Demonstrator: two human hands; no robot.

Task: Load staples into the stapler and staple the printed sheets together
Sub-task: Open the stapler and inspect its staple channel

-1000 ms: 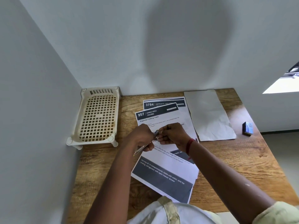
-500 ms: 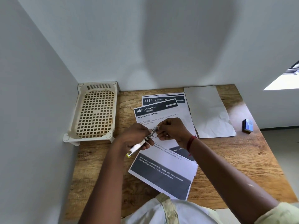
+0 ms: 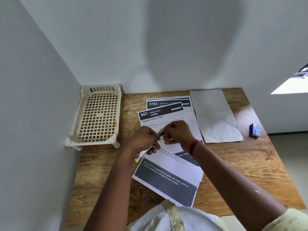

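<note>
Two hands are meeting above the overlapping printed white sheets (image 3: 168,165) at the middle of the wooden table (image 3: 241,164). The left hand (image 3: 144,140) is clamping the slim silver metal stapler (image 3: 150,147), which is tilting up toward the right hand (image 3: 179,133); that hand's fingers are pinching at its front end. A small blue staple box (image 3: 254,130) is lying near the right edge.

A cream plastic tray (image 3: 98,115) with a grid of holes sat in the far left corner of the wooden table (image 3: 241,164), against the grey walls (image 3: 150,39). A blank, crumpled sheet (image 3: 215,117) lay far right
</note>
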